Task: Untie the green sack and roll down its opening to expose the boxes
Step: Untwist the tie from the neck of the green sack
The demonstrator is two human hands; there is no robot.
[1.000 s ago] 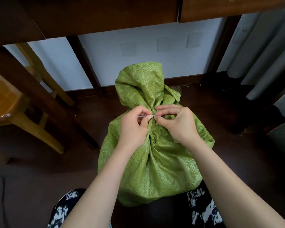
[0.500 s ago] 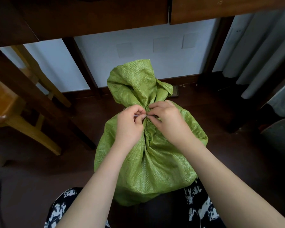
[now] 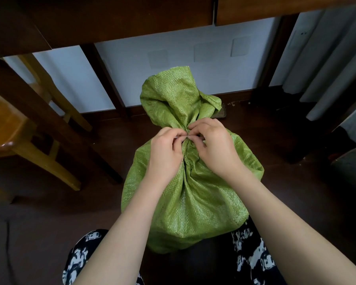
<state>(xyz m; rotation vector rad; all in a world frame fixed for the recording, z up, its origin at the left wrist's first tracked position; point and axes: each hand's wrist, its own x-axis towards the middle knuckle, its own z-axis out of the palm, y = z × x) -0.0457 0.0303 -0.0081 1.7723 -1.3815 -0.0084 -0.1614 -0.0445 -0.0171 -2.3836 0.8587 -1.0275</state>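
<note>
The green sack [image 3: 193,194] stands upright on the dark floor [image 3: 49,233] between the person's knees, beneath a dark wooden desk [image 3: 111,19]. Its neck is cinched at mid-height. The left hand [image 3: 164,153] and the right hand [image 3: 216,147] meet at this neck, fingertips pinching a thin pale tie [image 3: 186,137] from either side. The sack's long axis runs vertically; the gathered, loose top flares above the hands and points away from the person toward the wall [image 3: 173,58]. A wooden stool [image 3: 10,128] stands well to the left.
</note>
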